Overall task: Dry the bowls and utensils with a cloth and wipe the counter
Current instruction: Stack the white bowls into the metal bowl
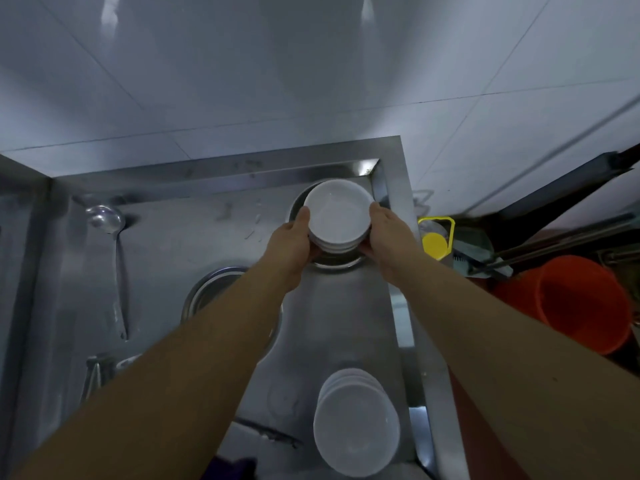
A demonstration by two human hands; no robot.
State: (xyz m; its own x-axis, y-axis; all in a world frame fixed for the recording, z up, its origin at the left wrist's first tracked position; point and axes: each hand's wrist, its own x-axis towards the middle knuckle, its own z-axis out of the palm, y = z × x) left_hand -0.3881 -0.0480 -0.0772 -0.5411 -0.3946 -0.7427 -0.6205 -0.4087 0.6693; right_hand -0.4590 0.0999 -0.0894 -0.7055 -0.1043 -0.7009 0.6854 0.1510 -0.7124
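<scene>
Two hands cradle my stack (337, 216) of white bowls — left hand (290, 242) and right hand (387, 237) cupped round opposite sides, above a metal basin (341, 263) at the counter's (166, 244) far right corner. I'd keep the pull even and level so nothing slides. A second stack (356, 422) waits near me; a ladle (109, 244) lies well left. No cloth clearly in view.

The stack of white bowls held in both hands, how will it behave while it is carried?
The stack of white bowls looks glazed and hard, so probably fragile and slippery if wet. With several bowls nested, it is likely heavy for its size. The left hand and right hand grip opposite sides, which should limit tipping.
</scene>
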